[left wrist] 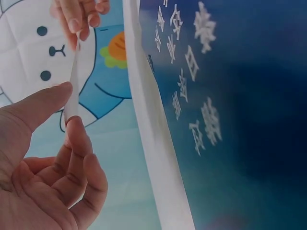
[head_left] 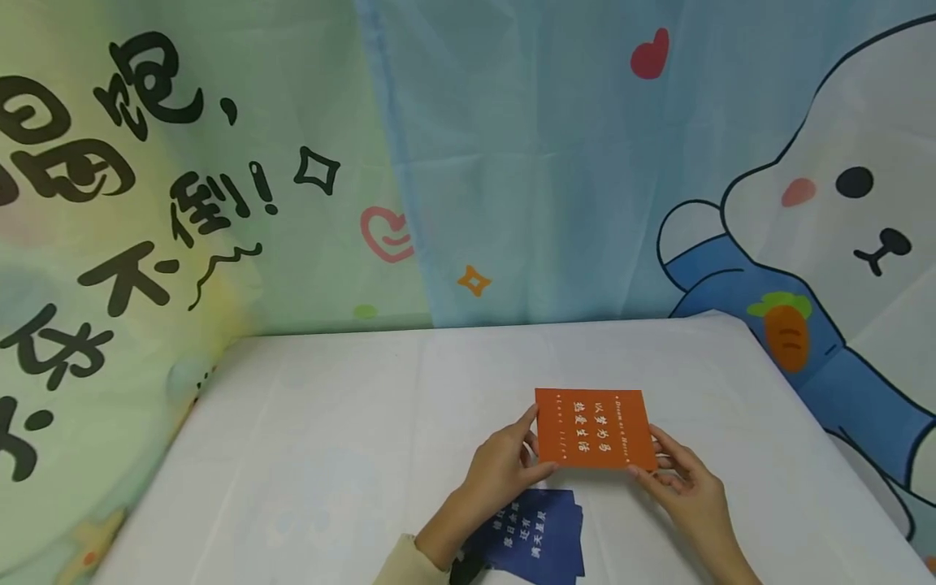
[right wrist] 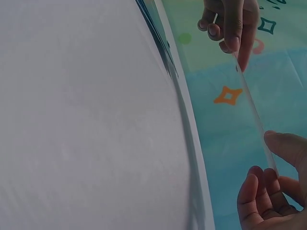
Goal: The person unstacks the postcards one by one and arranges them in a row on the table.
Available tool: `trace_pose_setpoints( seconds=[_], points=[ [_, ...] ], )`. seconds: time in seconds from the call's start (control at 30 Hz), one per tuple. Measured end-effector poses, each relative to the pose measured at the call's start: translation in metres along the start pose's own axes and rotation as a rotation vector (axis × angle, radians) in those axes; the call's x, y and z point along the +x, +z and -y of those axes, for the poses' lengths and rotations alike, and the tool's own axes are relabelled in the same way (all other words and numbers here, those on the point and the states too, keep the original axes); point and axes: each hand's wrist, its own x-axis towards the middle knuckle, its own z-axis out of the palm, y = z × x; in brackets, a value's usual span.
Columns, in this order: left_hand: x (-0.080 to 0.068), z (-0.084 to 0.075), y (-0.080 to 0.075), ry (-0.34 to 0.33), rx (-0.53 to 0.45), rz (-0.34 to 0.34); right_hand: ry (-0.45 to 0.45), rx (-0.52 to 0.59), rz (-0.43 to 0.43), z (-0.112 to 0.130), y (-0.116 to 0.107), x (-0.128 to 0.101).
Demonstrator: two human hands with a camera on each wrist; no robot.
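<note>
An orange card [head_left: 592, 428] with white lettering is held flat a little above the white table [head_left: 329, 439]. My left hand [head_left: 504, 470] pinches its left edge between thumb and fingers. My right hand [head_left: 676, 479] pinches its right edge. In the left wrist view the card [left wrist: 73, 81] shows edge-on as a thin white strip, pinched by my left hand [left wrist: 64, 122], with my right hand [left wrist: 79, 19] beyond. The right wrist view shows the card edge [right wrist: 252, 105] running from my right hand [right wrist: 273, 175] to my left hand [right wrist: 230, 28]. A dark blue card stack [head_left: 537, 540] [left wrist: 230, 115] lies on the table under my left wrist.
Cartoon cloth hangs behind and to both sides of the table: a white rabbit with a carrot [head_left: 841, 227] on the right, black lettering [head_left: 88, 211] on the left. The table's right edge [head_left: 804, 406] slopes toward me.
</note>
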Motion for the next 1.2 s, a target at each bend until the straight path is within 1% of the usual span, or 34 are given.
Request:
trace_pose_setpoints(
  seconds=[0.1,0.2,0.33,0.47,0.63,0.73,0.83,0.9,0.97,1.13,1.2],
  points=[
    [0.002,-0.002,0.002,-0.005,-0.007,0.021,-0.009,0.003,-0.008,-0.002,-0.002,0.002],
    [0.004,-0.003,0.004,-0.014,-0.022,0.033,0.002,0.009,-0.01,-0.005,-0.004,0.003],
    [0.006,-0.007,0.006,0.004,-0.022,0.031,0.031,0.001,-0.023,-0.007,-0.008,0.005],
    [0.012,-0.01,0.008,0.029,0.009,0.019,0.064,0.004,-0.039,-0.007,-0.013,0.009],
    [0.021,-0.012,0.01,0.032,0.017,0.026,0.095,-0.006,-0.055,-0.009,-0.018,0.017],
    [0.026,-0.012,0.013,0.038,0.03,0.026,0.096,-0.012,-0.059,-0.01,-0.021,0.021],
    [0.031,-0.012,0.015,0.04,0.034,0.026,0.071,-0.02,-0.064,-0.012,-0.023,0.024],
    [0.035,-0.013,0.017,0.036,0.032,0.029,0.061,-0.024,-0.063,-0.014,-0.024,0.027],
    [0.038,-0.014,0.018,0.027,0.03,0.036,0.071,-0.037,-0.06,-0.015,-0.026,0.029],
    [0.048,-0.017,0.023,-0.005,0.02,0.066,0.147,-0.069,-0.053,-0.017,-0.029,0.034],
    [0.053,-0.017,0.025,-0.013,0.019,0.074,0.164,-0.071,-0.047,-0.019,-0.031,0.037]
  ],
)
